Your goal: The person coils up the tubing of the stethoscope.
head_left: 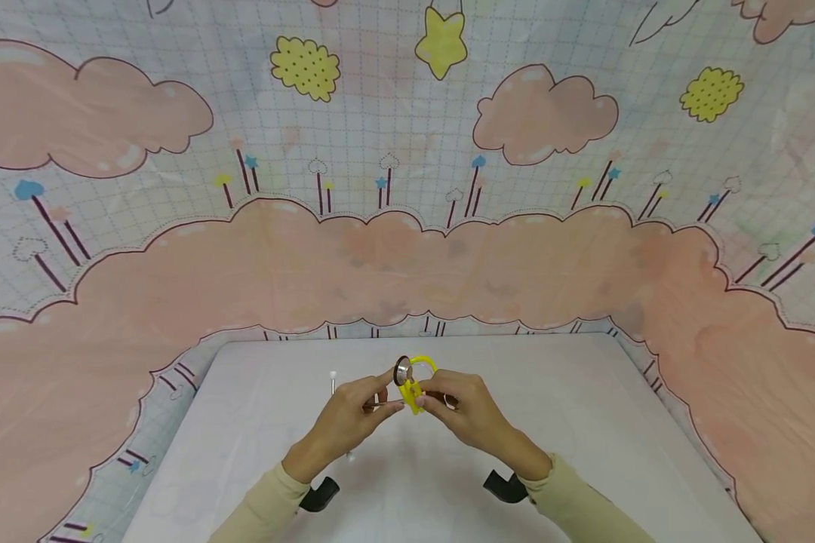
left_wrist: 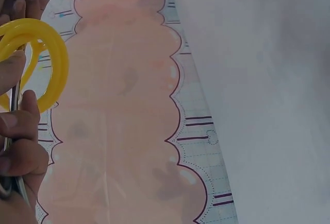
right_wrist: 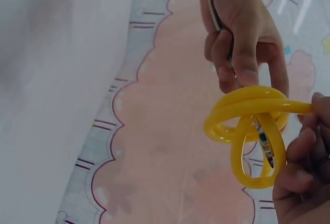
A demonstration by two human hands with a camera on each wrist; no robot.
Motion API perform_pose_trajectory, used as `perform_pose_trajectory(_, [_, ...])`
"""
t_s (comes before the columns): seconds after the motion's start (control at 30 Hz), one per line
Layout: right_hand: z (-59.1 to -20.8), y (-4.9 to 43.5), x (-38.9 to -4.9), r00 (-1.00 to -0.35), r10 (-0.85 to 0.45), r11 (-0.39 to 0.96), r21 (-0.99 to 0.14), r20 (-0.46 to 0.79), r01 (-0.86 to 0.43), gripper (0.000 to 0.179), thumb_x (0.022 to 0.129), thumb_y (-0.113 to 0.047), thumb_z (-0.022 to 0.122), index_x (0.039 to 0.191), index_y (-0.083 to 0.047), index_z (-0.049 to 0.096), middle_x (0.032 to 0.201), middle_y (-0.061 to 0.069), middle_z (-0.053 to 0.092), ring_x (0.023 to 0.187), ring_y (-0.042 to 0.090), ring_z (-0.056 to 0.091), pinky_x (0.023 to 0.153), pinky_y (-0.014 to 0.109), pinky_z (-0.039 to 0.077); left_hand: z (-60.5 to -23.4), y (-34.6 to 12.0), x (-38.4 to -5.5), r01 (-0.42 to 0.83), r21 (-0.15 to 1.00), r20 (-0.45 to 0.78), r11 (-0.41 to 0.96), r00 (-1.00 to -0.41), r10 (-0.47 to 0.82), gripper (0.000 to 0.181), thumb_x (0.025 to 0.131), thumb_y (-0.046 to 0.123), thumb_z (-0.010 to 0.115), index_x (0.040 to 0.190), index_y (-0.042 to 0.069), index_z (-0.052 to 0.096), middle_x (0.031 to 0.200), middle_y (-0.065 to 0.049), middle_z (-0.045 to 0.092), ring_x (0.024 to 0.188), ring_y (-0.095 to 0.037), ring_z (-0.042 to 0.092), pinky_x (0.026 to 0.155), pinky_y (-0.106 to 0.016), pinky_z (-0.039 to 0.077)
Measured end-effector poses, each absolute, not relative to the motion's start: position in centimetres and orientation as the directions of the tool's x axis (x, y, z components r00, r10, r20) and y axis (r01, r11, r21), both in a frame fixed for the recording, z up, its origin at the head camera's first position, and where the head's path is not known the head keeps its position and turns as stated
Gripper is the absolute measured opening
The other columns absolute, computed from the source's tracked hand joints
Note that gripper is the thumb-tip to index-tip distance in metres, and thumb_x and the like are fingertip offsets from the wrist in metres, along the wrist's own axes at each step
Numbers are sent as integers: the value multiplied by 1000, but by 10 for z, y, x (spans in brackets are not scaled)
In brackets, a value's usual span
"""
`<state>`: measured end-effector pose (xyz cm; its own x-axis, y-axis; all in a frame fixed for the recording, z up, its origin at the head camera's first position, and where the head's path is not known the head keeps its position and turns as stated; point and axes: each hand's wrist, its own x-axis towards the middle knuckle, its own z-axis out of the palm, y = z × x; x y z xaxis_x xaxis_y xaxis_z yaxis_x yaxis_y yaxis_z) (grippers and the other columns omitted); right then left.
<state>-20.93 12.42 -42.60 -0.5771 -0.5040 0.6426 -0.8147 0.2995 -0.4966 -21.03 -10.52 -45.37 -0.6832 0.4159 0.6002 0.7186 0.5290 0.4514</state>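
Note:
Between both hands, over the table, is a stethoscope with yellow tubing (right_wrist: 247,108) wound into overlapping loops. Its round metal chest piece (head_left: 404,371) with a dark rim faces up beside the loops in the head view. My left hand (head_left: 353,411) grips the metal ear tubes (left_wrist: 15,98), fingers curled around them, the index finger reaching to the chest piece. A white ear tip (head_left: 333,374) sticks out beyond that hand. My right hand (head_left: 467,407) pinches the yellow tubing from the right; in the right wrist view its fingertips (right_wrist: 318,100) are at one strand.
Below lies a white tabletop (head_left: 244,407). A patterned cloth (head_left: 394,264) with pink clouds and stars surrounds it behind and at the sides. Black wrist devices (head_left: 321,495) sit under both forearms, near the light sleeves (head_left: 265,501).

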Motion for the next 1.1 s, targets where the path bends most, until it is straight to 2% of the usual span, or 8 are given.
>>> perform_pose_trajectory(0.17, [-429,122,-212,-604,-407,318,-514,685,-797,9,83,-7,77,90,-11,73,71,-2,56,62,9,47,54,18,40,-454,-104,-209,718,450,587,532,-686,429,56,83,22,79,136,13,60,73,8,54,58,5,33,50,-11,33])
perform_pose_trajectory(0.3, [-432,121,-215,-627,-346,319,-541,698,-778,10,82,-5,78,88,-10,71,70,-2,56,62,13,47,55,19,40,-455,-104,-209,739,426,601,523,-663,446,60,84,22,78,140,17,57,73,8,54,58,5,31,50,-10,30])
perform_pose_trajectory(0.47, [-436,120,-216,-693,-311,351,-599,650,-719,7,84,-11,78,88,-11,73,72,-5,54,66,7,46,58,19,42,-455,-103,-208,758,386,618,525,-635,463,61,84,23,77,141,17,56,74,8,54,60,6,32,52,-10,31])
perform_pose_trajectory(0.7, [-440,117,-216,-766,-268,356,-678,585,-643,9,84,-16,79,88,-14,71,81,1,58,72,15,49,64,19,45,-457,-103,-208,765,368,631,529,-623,462,61,82,22,79,139,15,57,74,8,55,59,3,35,53,-8,32])
perform_pose_trajectory(0.83, [-439,116,-217,-797,-239,365,-710,554,-603,18,85,-16,78,90,-14,61,88,2,53,77,18,48,65,22,42,-457,-104,-208,765,366,628,529,-623,467,60,82,22,79,138,15,58,74,7,55,59,3,36,53,-8,32])
perform_pose_trajectory(0.97, [-439,116,-219,-821,-237,404,-715,520,-570,31,84,-16,78,104,-12,53,103,2,53,88,21,51,69,27,45,-456,-104,-208,761,371,618,532,-630,471,60,82,22,79,138,16,58,75,7,56,60,4,35,53,-8,33])
perform_pose_trajectory(1.03, [-439,117,-220,-820,-263,410,-710,509,-572,40,85,-16,76,119,-15,54,119,3,56,100,22,55,78,30,49,-456,-104,-208,765,375,617,523,-627,476,59,82,21,79,137,15,59,75,7,56,60,5,35,53,-8,33])
perform_pose_trajectory(1.1, [-440,118,-220,-808,-304,412,-695,504,-589,52,88,-17,73,134,-19,50,137,3,52,116,24,55,88,36,52,-457,-104,-208,769,383,614,512,-626,481,58,82,21,79,137,14,59,75,7,56,60,5,34,53,-8,33])
